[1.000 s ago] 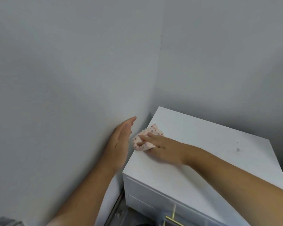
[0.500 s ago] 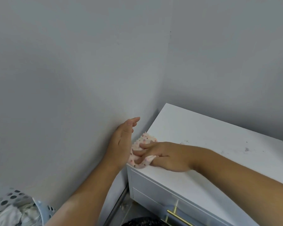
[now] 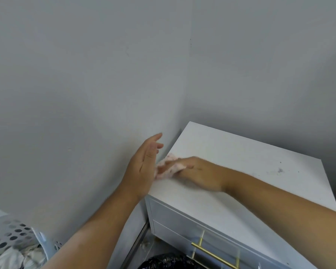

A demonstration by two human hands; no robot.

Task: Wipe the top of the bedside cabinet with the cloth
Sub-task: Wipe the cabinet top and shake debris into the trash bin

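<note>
pink spotted cloth (image 3: 168,167) now swept to cabinet top (image 3: 241,171) left edge under flat right hand (image 3: 198,173); left hand (image 3: 144,167) open, cupped to catch. dust specks (image 3: 277,170) remain right.

cloth (image 3: 168,167) on cabinet (image 3: 241,162) left edge | basket (image 3: 12,235) left

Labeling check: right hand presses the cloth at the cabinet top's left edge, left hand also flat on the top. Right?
Not quite. In the head view the left hand is open, held upright beside the cabinet top, not flat on it. The right hand does press the cloth at the left edge.
</note>
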